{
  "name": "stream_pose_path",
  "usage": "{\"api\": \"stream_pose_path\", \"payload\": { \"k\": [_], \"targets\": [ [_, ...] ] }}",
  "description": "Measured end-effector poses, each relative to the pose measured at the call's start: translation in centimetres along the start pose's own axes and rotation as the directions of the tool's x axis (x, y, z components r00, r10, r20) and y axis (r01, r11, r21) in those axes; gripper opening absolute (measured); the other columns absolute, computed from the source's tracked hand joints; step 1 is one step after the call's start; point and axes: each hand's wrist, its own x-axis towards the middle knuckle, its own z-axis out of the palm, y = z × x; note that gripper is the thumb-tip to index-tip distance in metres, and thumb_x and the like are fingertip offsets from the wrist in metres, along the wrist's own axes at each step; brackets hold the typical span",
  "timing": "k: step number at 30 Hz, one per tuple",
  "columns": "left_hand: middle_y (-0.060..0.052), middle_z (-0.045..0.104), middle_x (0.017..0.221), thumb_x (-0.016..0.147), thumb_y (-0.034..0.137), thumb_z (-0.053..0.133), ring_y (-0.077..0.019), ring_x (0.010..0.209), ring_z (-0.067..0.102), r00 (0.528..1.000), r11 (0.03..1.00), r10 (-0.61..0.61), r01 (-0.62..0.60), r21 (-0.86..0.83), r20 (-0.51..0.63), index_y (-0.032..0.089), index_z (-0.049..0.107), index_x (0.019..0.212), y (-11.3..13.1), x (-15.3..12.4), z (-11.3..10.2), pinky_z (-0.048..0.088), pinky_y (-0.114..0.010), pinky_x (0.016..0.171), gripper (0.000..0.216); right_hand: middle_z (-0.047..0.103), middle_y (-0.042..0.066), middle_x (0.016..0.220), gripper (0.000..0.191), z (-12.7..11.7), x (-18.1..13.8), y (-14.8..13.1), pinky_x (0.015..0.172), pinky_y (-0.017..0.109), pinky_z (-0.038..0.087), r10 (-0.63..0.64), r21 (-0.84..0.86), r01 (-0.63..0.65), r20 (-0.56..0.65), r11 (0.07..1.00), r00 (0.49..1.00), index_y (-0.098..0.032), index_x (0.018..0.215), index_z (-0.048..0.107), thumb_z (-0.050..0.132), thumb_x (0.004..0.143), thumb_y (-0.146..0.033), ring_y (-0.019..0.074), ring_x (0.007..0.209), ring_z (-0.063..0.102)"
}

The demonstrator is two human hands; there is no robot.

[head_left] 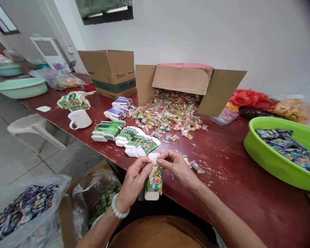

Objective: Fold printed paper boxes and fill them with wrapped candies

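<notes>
Over the near edge of the dark red table [237, 179], both my hands hold a small green printed carton [154, 181] with white end flaps. My left hand [134, 179], with a white bead bracelet on its wrist, grips the carton's left side. My right hand [177, 167] pinches its top flap. Just beyond lie fanned stacks of flat green cartons [136, 141] and a few loose wrapped candies [195, 167]. Farther back, a tipped cardboard box [181, 81] spills a heap of wrapped candies [170, 113].
A green basin [260, 151] with filled cartons stands at the right. A white mug [80, 119], more carton stacks [107, 130], a second cardboard box [111, 70] and teal basins [19, 88] are at the left. Bags of cartons [23, 206] and a white stool [33, 127] are on the floor.
</notes>
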Motion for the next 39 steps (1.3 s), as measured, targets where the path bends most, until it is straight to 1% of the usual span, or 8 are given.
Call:
{"api": "stream_pose_path", "payload": {
  "k": [4,8,14,18,26,30,34,39],
  "targets": [
    [-0.002,0.066,0.089,0.085,0.034,0.066,-0.0141,0.083,0.058,0.999,0.998,0.053,-0.052,0.038,-0.001,0.018,0.062,0.091,0.0,0.2,0.0,0.046,-0.022,0.076,0.017,0.059,-0.003,0.07,0.034,0.0,-0.1,-0.3,0.063,0.025,0.043,-0.015,0.0,0.015,0.015,1.0,1.0,-0.019,0.088,0.064,0.081,0.065,-0.038,0.0111,0.063,0.053],
    [0.003,0.066,0.085,0.08,0.032,0.072,-0.0119,0.075,0.062,0.996,0.971,-0.075,0.062,-0.23,-0.05,0.025,0.052,0.112,0.1,0.0,0.4,0.048,-0.021,0.069,0.038,0.064,0.001,0.074,0.021,0.0,-0.6,-0.2,0.065,0.027,0.045,-0.126,-0.143,0.126,0.01,0.982,0.992,-0.018,0.073,0.066,0.073,0.077,-0.038,0.0139,0.069,0.057],
    [-0.006,0.068,0.078,0.088,0.062,0.048,-0.0161,0.052,0.063,0.883,0.8,-0.382,0.463,-0.382,0.271,0.017,0.054,0.121,-0.8,-0.3,1.0,0.05,-0.028,0.05,0.056,0.068,0.005,0.086,0.016,0.0,-1.2,-0.1,0.072,0.029,0.047,-0.272,-0.428,0.292,0.107,0.856,0.956,-0.02,0.087,0.07,0.06,0.089,-0.033,0.0177,0.081,0.063],
    [-0.004,0.067,0.071,0.089,0.062,0.046,-0.0143,0.05,0.061,0.922,0.849,-0.349,0.387,-0.361,0.167,0.018,0.054,0.125,-1.4,-0.2,1.4,0.049,-0.025,0.05,0.058,0.071,0.005,0.1,0.017,0.0,-1.2,-0.4,0.066,0.027,0.05,-0.167,-0.346,0.211,0.153,0.914,0.974,-0.019,0.088,0.067,0.056,0.092,-0.032,0.0141,0.071,0.064],
    [-0.007,0.067,0.069,0.088,0.068,0.039,-0.0128,0.05,0.058,0.959,0.943,-0.254,0.274,-0.188,0.123,0.01,0.069,0.093,-1.3,-0.1,1.5,0.046,-0.024,0.051,0.065,0.065,0.0,0.068,0.024,-0.2,-0.1,-1.2,0.054,0.024,0.047,-0.031,-0.2,0.046,0.08,0.979,0.996,-0.017,0.078,0.064,0.067,0.081,-0.041,0.0113,0.056,0.058],
    [-0.004,0.066,0.07,0.088,0.063,0.046,-0.0134,0.053,0.058,0.968,0.953,-0.217,0.238,-0.188,0.125,0.015,0.063,0.117,-1.0,-0.2,1.2,0.047,-0.024,0.051,0.059,0.07,0.003,0.083,0.022,-0.2,-0.4,-1.2,0.066,0.027,0.049,-0.136,-0.223,0.16,0.118,0.962,0.984,-0.018,0.077,0.064,0.065,0.084,-0.039,0.0145,0.071,0.063],
    [-0.003,0.068,0.081,0.09,0.06,0.046,-0.0129,0.054,0.058,0.968,0.943,-0.222,0.244,-0.228,0.119,0.025,0.05,0.136,-0.9,-0.3,1.4,0.047,-0.024,0.049,0.058,0.067,0.003,0.092,0.018,0.0,-1.5,-0.7,0.076,0.029,0.047,-0.259,-0.379,0.326,0.218,0.866,0.941,-0.02,0.081,0.062,0.054,0.093,-0.032,0.0153,0.082,0.061],
    [-0.004,0.068,0.096,0.087,0.058,0.053,-0.0087,0.053,0.058,0.968,0.939,-0.232,0.248,-0.239,0.095,0.027,0.052,0.132,-1.7,-0.3,2.6,0.048,-0.022,0.054,0.054,0.063,0.007,0.097,0.007,-0.2,-2.1,-0.2,0.085,0.035,0.043,-0.328,-0.751,0.424,0.287,0.507,0.9,-0.022,0.091,0.064,0.057,0.09,-0.024,0.0208,0.093,0.056]
  ]
}}
